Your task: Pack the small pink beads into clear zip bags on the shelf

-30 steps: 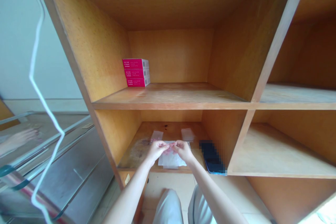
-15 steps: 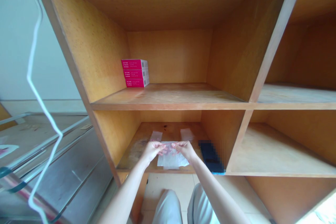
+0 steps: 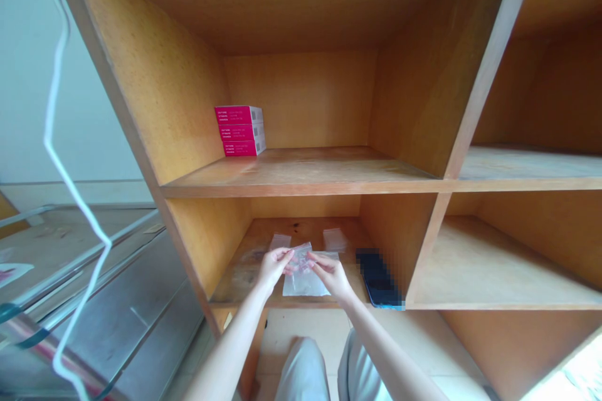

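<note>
Angling left hand (image 3: 274, 266), right hand (image 3: 330, 274) inward — pinching bag (image 3: 301, 258).

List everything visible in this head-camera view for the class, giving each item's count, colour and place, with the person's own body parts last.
boxes: three, pink, stacked on upper shelf
wooden shelf unit: one, orange-brown, centre
small clear bags: two, lower shelf, behind hands
clear bag: one, lower shelf, under hands
clear packet: one, pinkish contents, between hands
phone: one, dark, partly pixelated, lower shelf, right
white wire: one, white, left foreground
metal unit: one, grey, left
floor tiles: cream, below shelves
left hand: one, pinching packet
right hand: one, pinching packet
legs: two, pale trousers, bottom
</note>
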A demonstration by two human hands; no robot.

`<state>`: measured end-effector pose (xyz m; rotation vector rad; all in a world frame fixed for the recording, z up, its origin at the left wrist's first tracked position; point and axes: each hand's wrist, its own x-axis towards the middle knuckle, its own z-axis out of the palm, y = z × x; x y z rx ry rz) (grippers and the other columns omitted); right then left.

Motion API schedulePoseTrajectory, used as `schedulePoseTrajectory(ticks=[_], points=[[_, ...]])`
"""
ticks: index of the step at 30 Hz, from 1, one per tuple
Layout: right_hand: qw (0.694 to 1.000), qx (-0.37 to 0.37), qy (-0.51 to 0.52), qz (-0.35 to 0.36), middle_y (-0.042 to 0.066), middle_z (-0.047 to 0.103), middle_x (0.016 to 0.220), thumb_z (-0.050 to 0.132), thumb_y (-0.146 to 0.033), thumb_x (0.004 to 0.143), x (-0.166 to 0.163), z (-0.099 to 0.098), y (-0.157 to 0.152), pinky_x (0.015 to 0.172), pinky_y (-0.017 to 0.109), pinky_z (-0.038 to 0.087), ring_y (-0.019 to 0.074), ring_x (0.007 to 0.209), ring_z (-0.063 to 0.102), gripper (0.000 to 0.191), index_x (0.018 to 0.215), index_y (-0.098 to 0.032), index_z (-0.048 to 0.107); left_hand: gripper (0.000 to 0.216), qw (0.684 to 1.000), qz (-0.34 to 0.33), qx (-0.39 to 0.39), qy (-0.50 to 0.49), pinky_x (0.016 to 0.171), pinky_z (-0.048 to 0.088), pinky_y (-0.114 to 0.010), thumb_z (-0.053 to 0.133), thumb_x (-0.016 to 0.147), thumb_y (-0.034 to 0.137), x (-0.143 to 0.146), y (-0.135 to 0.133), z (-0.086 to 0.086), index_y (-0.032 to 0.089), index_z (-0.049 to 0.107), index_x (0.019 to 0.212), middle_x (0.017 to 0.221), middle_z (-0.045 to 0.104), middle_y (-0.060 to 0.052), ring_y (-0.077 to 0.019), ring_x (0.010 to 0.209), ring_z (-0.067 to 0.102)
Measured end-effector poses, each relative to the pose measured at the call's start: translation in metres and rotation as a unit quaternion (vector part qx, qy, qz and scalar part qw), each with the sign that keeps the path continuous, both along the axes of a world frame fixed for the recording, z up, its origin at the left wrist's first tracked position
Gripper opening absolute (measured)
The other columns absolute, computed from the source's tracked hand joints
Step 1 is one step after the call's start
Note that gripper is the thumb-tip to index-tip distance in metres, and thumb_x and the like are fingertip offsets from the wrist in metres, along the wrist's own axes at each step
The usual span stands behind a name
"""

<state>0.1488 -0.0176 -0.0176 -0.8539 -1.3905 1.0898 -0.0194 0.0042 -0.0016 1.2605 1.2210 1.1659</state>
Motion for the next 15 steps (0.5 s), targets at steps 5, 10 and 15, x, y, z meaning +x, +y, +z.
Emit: schedulePoseTrajectory(ticks=[5, 10, 15], points=[[1.0, -0.021, 0.001, -0.02, 0.011, 0.064, 0.105, 0.063, -0.047, 0.066, 0.005, -0.005, 0.012, 0.087, 0.041, 0.044, 0.0261, 0.097, 0.059, 0.045, 0.099, -0.017, 0.065, 0.054, 0.999, 0.031, 0.017, -0.021, 0.041, 0.047, -0.022, 0.059, 0.07, 0.045, 0.004, 0.005, -0.012, 0.015, 0.045, 0.114, 0.081, 0.065, -0.008, -0.0132, 0.05, 0.062], [0.993, -0.016, 0.018, -0.112, 0.011, 0.065, 0.1, 0.066, -0.041, 0.064, 0.032, -0.004, 0.056, 0.084, 0.038, 0.045, 0.0234, 0.093, 0.06, 0.046, 0.101, -0.017, 0.061, 0.048, 0.992, 0.107, 0.059, -0.025, 0.038, 0.044, -0.02, 0.054, 0.072, 0.047, -0.013, 0.01, -0.042, 0.015, 0.045, 0.106, 0.073, 0.063, -0.004, -0.0106, 0.045, 0.058], [0.983, -0.021, -0.004, -0.182, 0.009, 0.067, 0.087, 0.071, -0.039, 0.052, 0.058, -0.013, 0.114, 0.08, 0.04, 0.046, 0.0235, 0.085, 0.062, 0.048, 0.093, -0.016, 0.062, 0.04, 0.989, 0.125, 0.072, -0.011, 0.04, 0.044, -0.022, 0.054, 0.07, 0.044, -0.023, 0.009, -0.063, 0.014, 0.049, 0.096, 0.067, 0.062, -0.002, -0.011, 0.044, 0.057]])
